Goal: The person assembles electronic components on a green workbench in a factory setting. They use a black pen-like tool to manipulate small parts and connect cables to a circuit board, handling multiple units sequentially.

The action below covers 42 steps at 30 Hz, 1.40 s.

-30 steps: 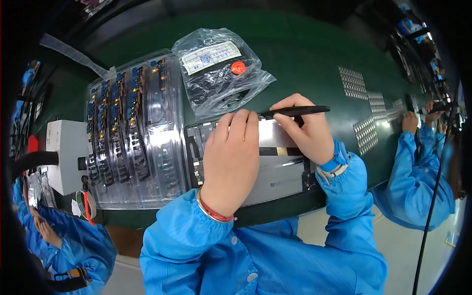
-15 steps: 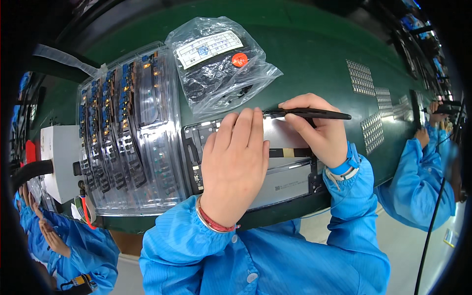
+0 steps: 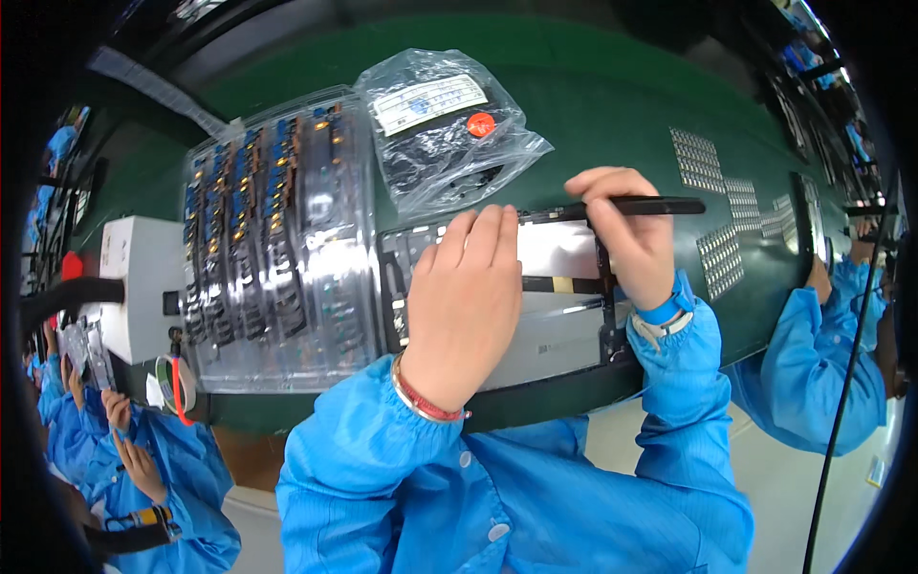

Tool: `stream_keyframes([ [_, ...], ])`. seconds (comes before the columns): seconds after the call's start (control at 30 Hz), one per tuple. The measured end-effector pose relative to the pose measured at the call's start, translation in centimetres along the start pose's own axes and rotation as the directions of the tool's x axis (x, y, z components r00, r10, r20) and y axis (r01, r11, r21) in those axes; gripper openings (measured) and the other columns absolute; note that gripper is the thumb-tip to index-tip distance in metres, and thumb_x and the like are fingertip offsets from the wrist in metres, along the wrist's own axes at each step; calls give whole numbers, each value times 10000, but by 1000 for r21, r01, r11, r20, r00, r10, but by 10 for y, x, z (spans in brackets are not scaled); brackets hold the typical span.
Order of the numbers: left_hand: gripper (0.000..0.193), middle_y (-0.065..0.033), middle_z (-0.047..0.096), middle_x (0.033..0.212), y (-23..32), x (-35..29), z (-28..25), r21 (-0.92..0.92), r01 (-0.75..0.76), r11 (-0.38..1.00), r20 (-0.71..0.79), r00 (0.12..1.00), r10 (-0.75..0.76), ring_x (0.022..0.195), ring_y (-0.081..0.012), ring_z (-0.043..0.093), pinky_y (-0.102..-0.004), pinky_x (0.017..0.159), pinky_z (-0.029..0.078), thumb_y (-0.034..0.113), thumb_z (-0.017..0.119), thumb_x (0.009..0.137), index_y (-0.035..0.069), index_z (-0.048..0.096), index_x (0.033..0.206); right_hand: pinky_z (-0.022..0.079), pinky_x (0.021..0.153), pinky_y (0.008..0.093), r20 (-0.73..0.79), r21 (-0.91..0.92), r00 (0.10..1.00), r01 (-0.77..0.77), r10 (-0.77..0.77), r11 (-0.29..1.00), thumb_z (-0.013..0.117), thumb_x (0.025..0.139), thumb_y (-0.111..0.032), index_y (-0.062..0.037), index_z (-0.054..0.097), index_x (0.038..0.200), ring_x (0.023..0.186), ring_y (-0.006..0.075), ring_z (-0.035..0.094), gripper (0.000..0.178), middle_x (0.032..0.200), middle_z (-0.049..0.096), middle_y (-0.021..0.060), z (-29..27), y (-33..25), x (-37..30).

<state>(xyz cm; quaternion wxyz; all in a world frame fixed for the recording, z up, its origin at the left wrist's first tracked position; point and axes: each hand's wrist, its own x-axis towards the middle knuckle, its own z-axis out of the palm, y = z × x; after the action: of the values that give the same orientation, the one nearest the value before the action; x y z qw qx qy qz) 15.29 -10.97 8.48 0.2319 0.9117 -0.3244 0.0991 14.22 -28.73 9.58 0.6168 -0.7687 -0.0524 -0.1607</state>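
My left hand (image 3: 464, 306) lies flat, fingers stretched out, on a tablet-like device (image 3: 564, 337) with its inside exposed. Silver panels and a dark strip with a tan patch show in it; my hand covers part of its left side. In my right hand (image 3: 636, 244), thumb and fingers pinch black tweezers (image 3: 669, 206). They lie nearly level along the device's far edge, their tip pointing left toward my left fingertips. What the tip touches is too small to make out.
A clear plastic tray (image 3: 359, 287) of flex-cable parts stands left of the device. Beyond is a clear bag (image 3: 435, 143) with a label and black contents. Sheets of small metallic pieces (image 3: 722, 258) lie right. A white box (image 3: 143, 287) stands far left. Co-workers (image 3: 827, 354) sit on both sides.
The view has turned slightly, shifting the tray and bag rightward. My right hand and the tweezers have moved a little to the right. My left hand still rests on the device.
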Motion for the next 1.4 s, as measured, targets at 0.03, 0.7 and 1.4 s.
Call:
stream_keyframes([
  [0.03, 462, -133, 516, 1153, 0, -1, 1, 2, -3, 1000, -11, 1000, 3, 1063, -285, 496, -362, 864, 427, 98, 592, 744, -18, 491, 1181, 410, 739, 230, -25, 40, 998, 59, -58, 997, 503, 828, -1, 15, 569, 859, 810, 118, 523, 74, 903, 584, 85, 0, -3, 1],
  [0.7, 294, -144, 602, 970, -70, -18, -129, 258, -108, 960, 314, 949, 22, 883, -321, 578, -406, 782, 471, 166, 609, 749, 33, 589, 1010, 421, 581, 236, -319, -582, 933, -331, 166, 742, 463, 896, -132, 15, 612, 1018, 629, 100, 536, 242, 721, 625, 62, -56, -32, -92],
  [1.4, 175, -119, 643, 792, -142, 74, -126, -87, 4, 996, -198, 980, -22, 743, -250, 635, -317, 689, 493, 130, 642, 760, 4, 605, 876, 402, 555, 207, -89, -102, 974, 197, -206, 975, 449, 903, -63, 22, 594, 1014, 575, 76, 490, 202, 908, 624, 117, 54, -76, -103],
])
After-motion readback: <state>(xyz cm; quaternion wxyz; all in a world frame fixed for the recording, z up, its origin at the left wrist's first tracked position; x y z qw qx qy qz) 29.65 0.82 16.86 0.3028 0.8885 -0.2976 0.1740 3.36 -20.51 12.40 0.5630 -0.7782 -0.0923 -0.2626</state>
